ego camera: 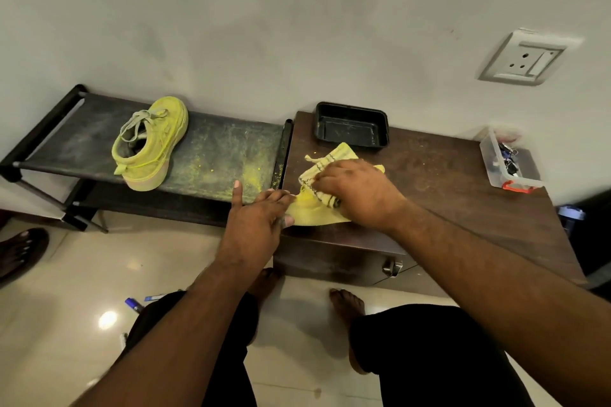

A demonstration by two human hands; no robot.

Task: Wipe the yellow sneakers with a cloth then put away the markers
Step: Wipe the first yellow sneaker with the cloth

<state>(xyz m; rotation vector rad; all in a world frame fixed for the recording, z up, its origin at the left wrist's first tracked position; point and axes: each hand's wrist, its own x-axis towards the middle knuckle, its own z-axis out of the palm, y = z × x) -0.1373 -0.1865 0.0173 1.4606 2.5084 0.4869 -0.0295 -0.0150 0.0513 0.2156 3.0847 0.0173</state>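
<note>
We are seeing one yellow sneaker (150,142) lying on its side on the dusty black rack (228,149), well to the left of the cloth (317,205). Our left hand (253,225) is touching the cloth's left edge, though we cannot tell if it is pinching, and our right hand (355,193) is pressing down on top with bent fingers. We are guessing the cloth is soft and floppy, so bunching it in the middle looks best.
</note>
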